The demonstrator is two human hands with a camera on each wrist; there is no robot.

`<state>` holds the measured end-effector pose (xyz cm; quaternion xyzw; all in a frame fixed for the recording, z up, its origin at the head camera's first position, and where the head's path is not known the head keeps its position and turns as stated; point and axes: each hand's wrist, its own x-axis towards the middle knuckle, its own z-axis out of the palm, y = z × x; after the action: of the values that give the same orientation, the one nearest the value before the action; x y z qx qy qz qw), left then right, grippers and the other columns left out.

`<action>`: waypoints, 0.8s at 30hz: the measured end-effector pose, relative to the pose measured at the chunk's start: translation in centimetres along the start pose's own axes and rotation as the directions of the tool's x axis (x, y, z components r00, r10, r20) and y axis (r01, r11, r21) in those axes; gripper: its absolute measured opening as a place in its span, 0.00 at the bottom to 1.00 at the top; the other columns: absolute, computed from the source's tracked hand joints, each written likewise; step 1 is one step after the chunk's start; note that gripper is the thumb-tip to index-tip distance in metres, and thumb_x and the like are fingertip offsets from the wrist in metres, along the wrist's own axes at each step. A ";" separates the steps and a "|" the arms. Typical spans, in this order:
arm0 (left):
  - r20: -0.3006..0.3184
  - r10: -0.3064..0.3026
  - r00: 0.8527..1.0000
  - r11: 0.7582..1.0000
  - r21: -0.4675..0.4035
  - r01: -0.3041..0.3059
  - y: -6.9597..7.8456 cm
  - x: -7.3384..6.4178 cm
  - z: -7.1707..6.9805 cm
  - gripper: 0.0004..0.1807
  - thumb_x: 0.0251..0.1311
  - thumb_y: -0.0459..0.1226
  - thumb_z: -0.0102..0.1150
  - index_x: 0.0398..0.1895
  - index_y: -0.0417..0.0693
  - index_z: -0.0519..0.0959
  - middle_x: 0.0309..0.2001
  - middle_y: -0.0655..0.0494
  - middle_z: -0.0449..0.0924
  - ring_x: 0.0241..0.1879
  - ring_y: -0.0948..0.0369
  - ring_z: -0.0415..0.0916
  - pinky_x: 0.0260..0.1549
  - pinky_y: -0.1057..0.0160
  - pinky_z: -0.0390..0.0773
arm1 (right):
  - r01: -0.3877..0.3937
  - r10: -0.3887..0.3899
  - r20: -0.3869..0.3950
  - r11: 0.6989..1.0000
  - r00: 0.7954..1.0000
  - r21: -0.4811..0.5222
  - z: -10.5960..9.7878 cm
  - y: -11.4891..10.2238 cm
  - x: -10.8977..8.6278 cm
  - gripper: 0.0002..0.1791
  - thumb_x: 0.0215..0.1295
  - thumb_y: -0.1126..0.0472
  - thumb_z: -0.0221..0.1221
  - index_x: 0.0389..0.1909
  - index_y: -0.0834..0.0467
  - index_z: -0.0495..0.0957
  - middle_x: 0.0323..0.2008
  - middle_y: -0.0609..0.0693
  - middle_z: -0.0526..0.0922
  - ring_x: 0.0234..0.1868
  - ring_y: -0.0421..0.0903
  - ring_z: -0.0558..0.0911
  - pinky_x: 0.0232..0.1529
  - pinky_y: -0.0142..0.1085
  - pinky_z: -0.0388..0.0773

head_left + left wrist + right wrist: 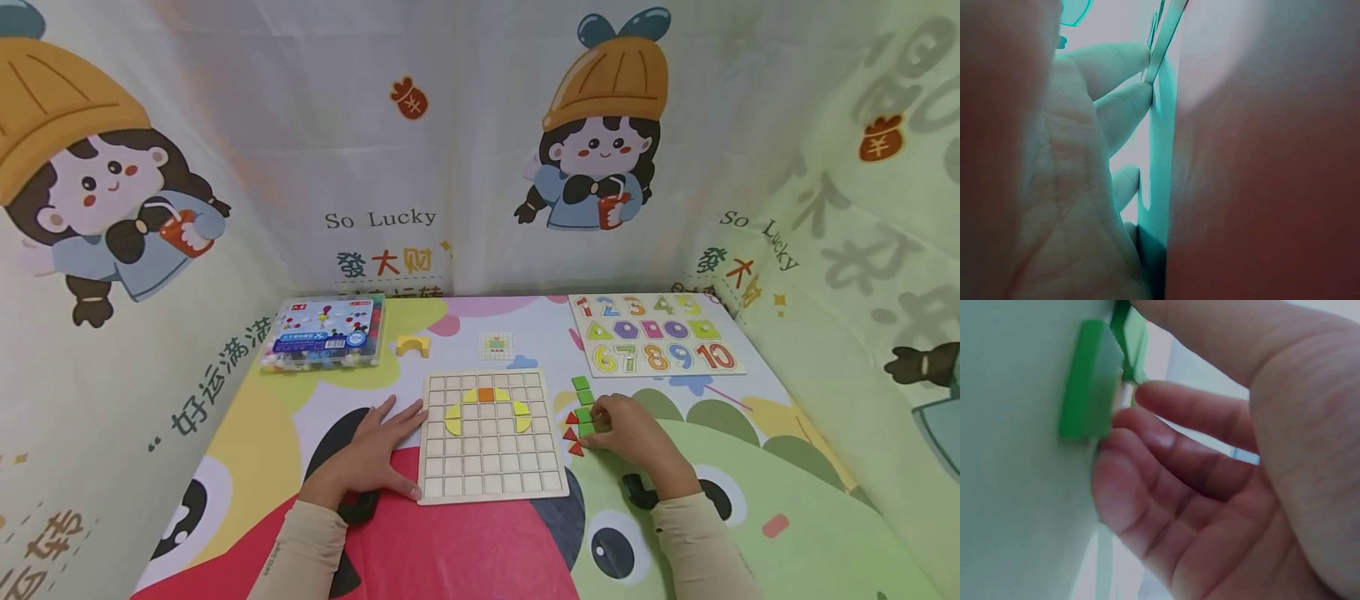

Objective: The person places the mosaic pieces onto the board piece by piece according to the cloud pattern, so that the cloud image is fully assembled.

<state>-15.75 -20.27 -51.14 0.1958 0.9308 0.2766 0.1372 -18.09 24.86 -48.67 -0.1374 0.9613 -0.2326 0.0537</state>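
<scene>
A wooden grid board [492,458] lies in the middle, holding several yellow curved pieces [453,419] and one orange square [486,395] in an arch. My left hand [375,450] rests at its left edge, fingers spread; in the left wrist view the fingertips [1141,59] touch the board's side. To the right of the board my right hand [630,429] pinches a green square block [1135,344] between thumb and forefinger. Another green block [1085,381] sits right beside the fingers. Green squares [585,397] form a column there, with red triangles [572,418] along its left side.
Behind the board lies a small pattern card [497,346], with a yellow arch block [413,346] to its left. A clear plastic box [322,333] stands at the back left. A number and shape puzzle board [652,333] lies at the back right. Printed cloth walls surround the table.
</scene>
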 end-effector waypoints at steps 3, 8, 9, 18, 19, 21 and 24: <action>0.006 -0.001 1.000 1.000 -0.005 0.001 -0.1 0.0 0.0 0.68 0.35 0.63 0.84 0.84 0.61 0.60 0.87 0.61 0.50 0.86 0.41 0.30 0.80 0.29 0.34 | 0.012 -0.013 0.034 1.000 0.999 0.006 -0.6 0.3 -0.5 0.26 0.50 0.50 0.83 0.42 0.60 0.83 0.37 0.49 0.84 0.38 0.45 0.79 0.44 0.46 0.82; 0.008 0.001 1.000 1.000 -0.008 -0.001 -0.1 0.0 0.0 0.69 0.35 0.63 0.84 0.84 0.60 0.60 0.87 0.60 0.50 0.86 0.41 0.30 0.80 0.29 0.33 | 0.071 -0.072 0.082 0.997 0.994 0.010 -1.8 1.6 -1.4 0.23 0.47 0.57 0.83 0.43 0.59 0.86 0.36 0.46 0.84 0.37 0.43 0.78 0.43 0.43 0.81; 0.007 0.001 1.000 1.000 -0.007 -0.001 -0.1 -0.1 0.0 0.69 0.35 0.63 0.84 0.84 0.60 0.61 0.87 0.60 0.50 0.86 0.41 0.30 0.80 0.29 0.33 | 0.078 -0.080 0.087 0.997 0.993 0.019 -1.9 1.9 -1.4 0.22 0.47 0.58 0.82 0.43 0.59 0.87 0.36 0.46 0.84 0.37 0.42 0.77 0.42 0.43 0.81; 0.008 -0.003 1.000 1.000 -0.009 0.003 -0.1 0.0 0.0 0.69 0.35 0.63 0.84 0.84 0.61 0.60 0.87 0.60 0.50 0.86 0.42 0.30 0.80 0.28 0.33 | 0.125 -0.130 0.067 0.989 0.989 0.076 -2.0 2.6 -1.1 0.16 0.50 0.63 0.81 0.42 0.55 0.92 0.35 0.44 0.84 0.36 0.39 0.76 0.37 0.34 0.77; 0.009 -0.004 1.000 1.000 -0.009 0.004 -0.1 0.0 0.1 0.69 0.34 0.63 0.84 0.84 0.61 0.60 0.87 0.60 0.50 0.86 0.42 0.29 0.80 0.28 0.33 | 0.131 -0.136 0.065 0.989 0.989 0.075 -2.0 2.7 -1.1 0.16 0.50 0.62 0.81 0.42 0.54 0.92 0.36 0.44 0.84 0.36 0.39 0.76 0.36 0.33 0.77; 0.009 -0.006 1.000 1.000 -0.006 0.006 -0.2 0.0 0.1 0.69 0.35 0.63 0.84 0.85 0.61 0.60 0.87 0.61 0.49 0.86 0.42 0.29 0.80 0.28 0.33 | 0.146 -0.151 0.060 0.987 0.987 0.069 -1.9 2.7 -1.0 0.16 0.50 0.62 0.81 0.42 0.53 0.92 0.36 0.43 0.85 0.36 0.37 0.75 0.36 0.33 0.77; 0.008 -0.005 1.000 1.000 -0.001 0.005 -0.2 0.1 0.1 0.69 0.35 0.63 0.84 0.85 0.62 0.59 0.87 0.61 0.49 0.86 0.42 0.29 0.80 0.28 0.33 | 0.165 -0.169 0.057 0.984 0.984 0.073 -1.9 2.8 -1.0 0.15 0.50 0.62 0.81 0.40 0.52 0.92 0.37 0.43 0.86 0.36 0.37 0.77 0.37 0.33 0.78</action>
<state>-15.88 -20.37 -51.36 0.1944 0.9306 0.2760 0.1415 -18.17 28.36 -48.28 -0.2231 0.9357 -0.2645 0.0688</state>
